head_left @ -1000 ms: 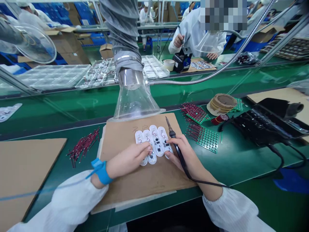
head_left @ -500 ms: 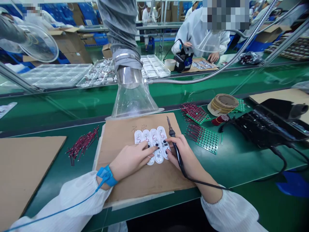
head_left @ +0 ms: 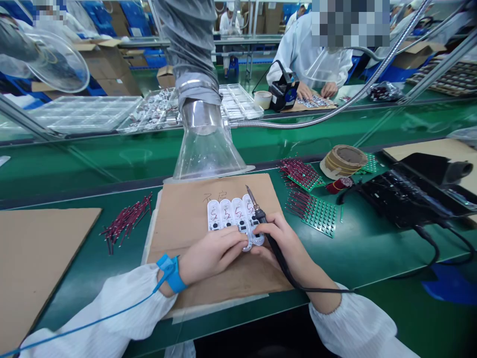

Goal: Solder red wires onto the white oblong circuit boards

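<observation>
Several white oval casings (head_left: 225, 209) with small circuit boards and red wires lie side by side on a brown cardboard sheet (head_left: 186, 209). My left hand (head_left: 216, 248) lies across their lower ends, fingers together and bent, fingertips against the third casing; part of the grip is hidden. A black-handled soldering iron (head_left: 274, 243) is held in my right hand (head_left: 285, 241), its metal tip pointing up and away over the rightmost casing (head_left: 248, 201). My right fingertips also touch that casing's lower part. A blue wrist strap (head_left: 171, 273) circles my left wrist.
Dark red wires (head_left: 126, 221) lie left of the cardboard. Green circuit boards (head_left: 322, 216), a solder reel (head_left: 343, 160) and a black soldering unit (head_left: 406, 194) stand right. A clear fume hood (head_left: 210, 154) hangs behind the casings. Across the bench, a co-worker's hands (head_left: 316, 92) handle parts.
My left hand has drawn back towards me and right, uncovering the casings' middles, with its fingers now bent. The soldering iron's tip has swung left over the rightmost casing, which has shifted slightly.
</observation>
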The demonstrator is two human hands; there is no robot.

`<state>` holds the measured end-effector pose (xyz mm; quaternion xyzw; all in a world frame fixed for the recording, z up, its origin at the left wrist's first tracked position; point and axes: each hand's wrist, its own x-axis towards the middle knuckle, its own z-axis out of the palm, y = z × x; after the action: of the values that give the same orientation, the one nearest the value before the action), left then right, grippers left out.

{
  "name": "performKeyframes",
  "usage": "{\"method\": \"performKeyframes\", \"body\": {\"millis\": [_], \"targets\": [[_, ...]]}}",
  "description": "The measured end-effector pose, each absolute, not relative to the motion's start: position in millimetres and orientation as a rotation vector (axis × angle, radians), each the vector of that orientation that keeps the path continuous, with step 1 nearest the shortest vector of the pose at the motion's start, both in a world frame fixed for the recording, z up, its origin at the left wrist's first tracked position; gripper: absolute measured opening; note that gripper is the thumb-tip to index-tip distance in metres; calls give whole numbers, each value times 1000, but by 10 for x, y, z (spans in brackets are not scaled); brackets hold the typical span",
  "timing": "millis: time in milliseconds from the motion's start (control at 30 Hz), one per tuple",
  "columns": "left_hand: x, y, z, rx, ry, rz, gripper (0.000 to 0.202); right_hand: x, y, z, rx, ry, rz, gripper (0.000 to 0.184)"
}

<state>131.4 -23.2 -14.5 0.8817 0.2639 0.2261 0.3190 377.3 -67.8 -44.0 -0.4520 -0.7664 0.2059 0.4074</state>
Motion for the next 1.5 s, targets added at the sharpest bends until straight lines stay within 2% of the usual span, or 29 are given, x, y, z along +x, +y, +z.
{"method": "performKeyframes", "body": {"millis": [67,333,433,533,600,667,800,967,1233,1500], "targets": [[1338,-244,-147,2315,700,575,33,3756,-675,-491,-1177,-1952,515,8],[1152,48,47,1880,999,490,31,3950,-568,-465,-1297,-1732,296,19],[1003,248,-19,1863,1079,639,32,4107,-584,-365,-1291,-1754,261,18],[879,376,-171,1924,1281,887,30,4210,-630,-339,-1333,-1671,344,5],[837,399,-258,1916,1334,931,29,4233,-660,-367,-1348,-1537,445,22],[828,383,-308,1906,1324,905,27,4235,-677,-408,-1340,-1407,525,31],[839,330,-320,2016,1263,824,22,4223,-666,-451,-1304,-1307,556,25],[844,335,-281,2114,1259,807,19,4215,-641,-431,-1264,-1234,583,34],[861,338,-247,2122,1281,773,19,4269,-685,-495,-1365,-1384,601,25],[851,349,-270,2151,1246,776,19,4278,-676,-479,-1404,-1443,593,27]]}}
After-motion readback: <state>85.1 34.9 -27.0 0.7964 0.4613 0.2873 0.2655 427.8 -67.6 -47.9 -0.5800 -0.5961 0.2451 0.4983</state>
